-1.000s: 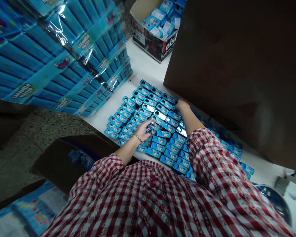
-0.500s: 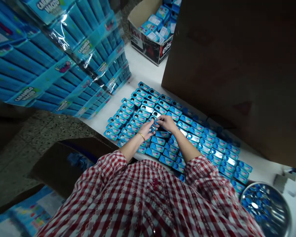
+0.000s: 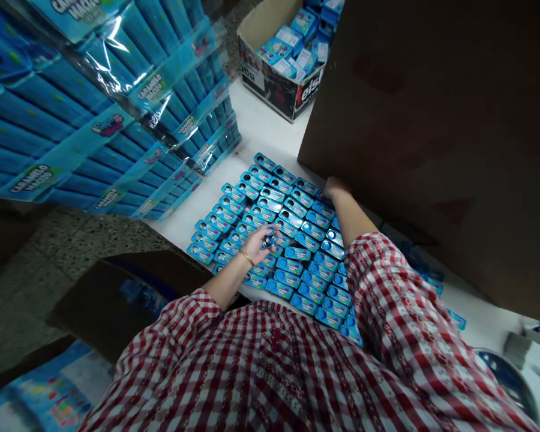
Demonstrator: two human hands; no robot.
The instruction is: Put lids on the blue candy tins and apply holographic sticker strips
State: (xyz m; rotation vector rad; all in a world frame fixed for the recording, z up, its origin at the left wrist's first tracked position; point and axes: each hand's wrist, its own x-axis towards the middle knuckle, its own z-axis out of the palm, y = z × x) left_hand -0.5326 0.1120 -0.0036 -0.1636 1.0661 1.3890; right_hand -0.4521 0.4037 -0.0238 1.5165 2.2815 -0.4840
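Several small blue packs (image 3: 270, 210) lie in tight rows on the white table (image 3: 261, 129). My left hand (image 3: 260, 243) hovers over the near rows, fingers curled round a few small blue and silver pieces (image 3: 269, 240). My right hand (image 3: 335, 187) reaches to the far edge of the rows, right beside the big brown cardboard box (image 3: 432, 132). Its fingers are bent down onto the packs there, and I cannot make out whether they hold anything.
Stacks of wrapped blue cartons (image 3: 94, 102) stand at the left. An open box of small blue packs (image 3: 288, 60) sits at the back. A metal bowl (image 3: 508, 378) is at the lower right, an open brown box (image 3: 130, 294) on the floor at my left.
My right hand has left my left hand and stretched out to the far edge of the rows by the brown box. My left hand has stayed put with its pieces.
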